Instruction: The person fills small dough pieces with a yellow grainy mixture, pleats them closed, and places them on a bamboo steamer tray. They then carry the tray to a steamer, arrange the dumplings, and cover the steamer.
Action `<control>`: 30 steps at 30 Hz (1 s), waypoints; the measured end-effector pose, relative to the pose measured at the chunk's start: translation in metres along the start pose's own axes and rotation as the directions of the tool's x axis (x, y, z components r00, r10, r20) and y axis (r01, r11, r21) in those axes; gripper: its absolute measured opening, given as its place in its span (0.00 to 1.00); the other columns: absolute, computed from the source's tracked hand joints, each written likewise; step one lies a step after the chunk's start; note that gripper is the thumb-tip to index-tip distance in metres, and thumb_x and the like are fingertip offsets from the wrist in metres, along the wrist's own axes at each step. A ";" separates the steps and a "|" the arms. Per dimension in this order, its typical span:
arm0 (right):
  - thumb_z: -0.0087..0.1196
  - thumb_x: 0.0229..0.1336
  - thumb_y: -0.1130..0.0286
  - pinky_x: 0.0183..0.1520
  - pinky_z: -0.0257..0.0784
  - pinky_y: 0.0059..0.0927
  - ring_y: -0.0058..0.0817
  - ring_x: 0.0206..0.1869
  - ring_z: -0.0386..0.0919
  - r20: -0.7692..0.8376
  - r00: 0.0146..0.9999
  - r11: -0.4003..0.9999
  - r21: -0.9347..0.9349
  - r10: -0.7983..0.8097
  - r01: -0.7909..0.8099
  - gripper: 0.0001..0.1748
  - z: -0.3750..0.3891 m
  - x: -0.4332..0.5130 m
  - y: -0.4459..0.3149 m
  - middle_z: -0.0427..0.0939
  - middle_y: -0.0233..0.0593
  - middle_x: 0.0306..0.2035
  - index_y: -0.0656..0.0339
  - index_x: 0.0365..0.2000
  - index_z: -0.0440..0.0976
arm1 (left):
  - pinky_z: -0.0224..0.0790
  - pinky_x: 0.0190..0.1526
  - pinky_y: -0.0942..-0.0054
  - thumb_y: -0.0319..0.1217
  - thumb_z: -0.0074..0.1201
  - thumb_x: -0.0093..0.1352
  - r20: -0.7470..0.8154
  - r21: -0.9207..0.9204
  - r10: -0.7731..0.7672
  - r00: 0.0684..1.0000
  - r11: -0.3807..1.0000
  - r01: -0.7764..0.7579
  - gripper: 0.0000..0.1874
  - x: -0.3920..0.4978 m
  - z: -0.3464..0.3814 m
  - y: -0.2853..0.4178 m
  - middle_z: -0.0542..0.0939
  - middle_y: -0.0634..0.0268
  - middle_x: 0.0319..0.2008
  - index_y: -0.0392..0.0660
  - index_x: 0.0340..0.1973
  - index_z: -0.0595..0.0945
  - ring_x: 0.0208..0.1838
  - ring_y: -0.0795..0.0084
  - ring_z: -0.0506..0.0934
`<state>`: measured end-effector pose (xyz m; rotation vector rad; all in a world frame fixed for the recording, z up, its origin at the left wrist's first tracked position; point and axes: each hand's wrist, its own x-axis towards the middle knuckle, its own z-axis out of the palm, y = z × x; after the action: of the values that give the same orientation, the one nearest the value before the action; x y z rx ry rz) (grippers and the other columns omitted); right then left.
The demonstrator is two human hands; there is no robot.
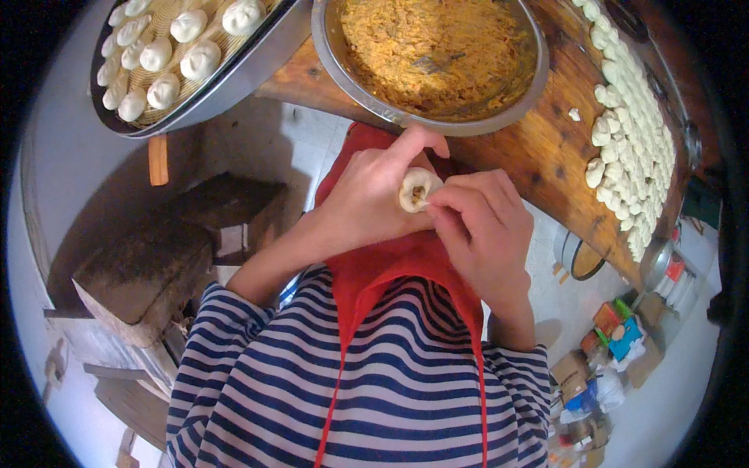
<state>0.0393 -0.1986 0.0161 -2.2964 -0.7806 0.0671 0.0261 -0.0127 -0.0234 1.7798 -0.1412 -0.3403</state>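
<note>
A round dough bun (419, 188) lies cupped in my left hand (371, 196), its top drawn partly together around a small opening where brown filling shows. The fingertips of my right hand (488, 225) pinch the rim of the dough at its right side. Just beyond my hands stands a steel bowl (374, 107) of orange-brown filling (433, 52). Pleated buns (201, 59) sit spaced apart on a woven steamer mat (175, 55) at the upper left. Many small pieces of pale dough (629, 152) are heaped along the right side of the wooden table (515, 152).
The steamer's metal side (234, 82) stands beside the bowl. A single dough scrap (574, 114) lies on the table. Dark boxes (140, 275) are at the lower left. Colourful packages and cardboard boxes (570, 374) lie on the floor at the lower right.
</note>
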 end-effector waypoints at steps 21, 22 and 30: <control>0.70 0.46 0.73 0.40 0.77 0.38 0.39 0.39 0.79 -0.069 0.998 0.999 0.034 0.000 0.003 0.14 0.003 0.007 0.010 0.80 0.36 0.37 0.55 0.35 0.79 | 0.77 0.35 0.54 0.30 0.72 0.57 -0.063 0.187 0.222 0.973 0.960 -0.207 0.34 0.006 0.010 -0.002 0.83 0.53 0.33 0.45 0.55 0.69 0.38 0.45 0.84; 0.70 0.46 0.73 0.40 0.77 0.38 0.39 0.39 0.79 -0.078 0.997 0.998 0.058 -0.003 0.007 0.14 0.003 0.006 0.009 0.80 0.36 0.37 0.55 0.35 0.79 | 0.77 0.35 0.54 0.30 0.72 0.57 -0.067 0.205 0.217 0.974 0.958 -0.199 0.34 0.005 0.009 -0.001 0.83 0.53 0.33 0.45 0.55 0.69 0.38 0.45 0.84; 0.71 0.47 0.70 0.40 0.76 0.38 0.39 0.38 0.78 -0.098 0.995 0.996 0.093 0.013 -0.003 0.13 0.006 0.000 0.006 0.80 0.35 0.37 0.54 0.35 0.79 | 0.77 0.35 0.51 0.31 0.71 0.58 -0.041 0.195 0.167 0.985 0.968 -0.156 0.36 0.002 0.008 -0.003 0.83 0.51 0.32 0.46 0.58 0.68 0.37 0.44 0.84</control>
<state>0.0411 -0.1983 0.0073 -2.1972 -0.7031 -0.0065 0.0252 -0.0203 -0.0278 1.9515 -0.2848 -0.1618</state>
